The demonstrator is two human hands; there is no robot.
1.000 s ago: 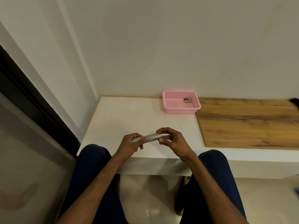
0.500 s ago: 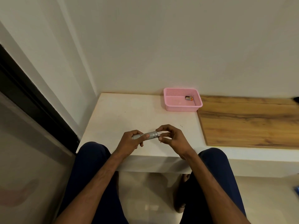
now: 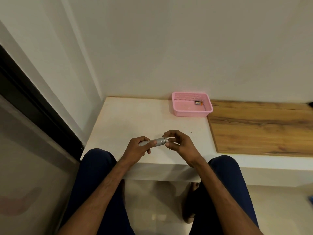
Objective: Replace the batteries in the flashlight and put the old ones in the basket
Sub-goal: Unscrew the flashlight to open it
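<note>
Gripping the flashlight at six o'clock of the tabletop is the left hand; the right hand pinches, probably, its cap. Batteries lie in the basket at one o'clock; tightening should follow.

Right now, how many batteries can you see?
2 batteries, it seems, side by side in the basket, though they are small. More may be hidden inside the flashlight.

The flashlight is silver-grey. The basket is pink — its back wall a fine grid of holes — and the batteries in it are black and orange. The table is cream-white, the board warm brown with darker grain streaks. The trousers are navy, the wall off-white.
</note>
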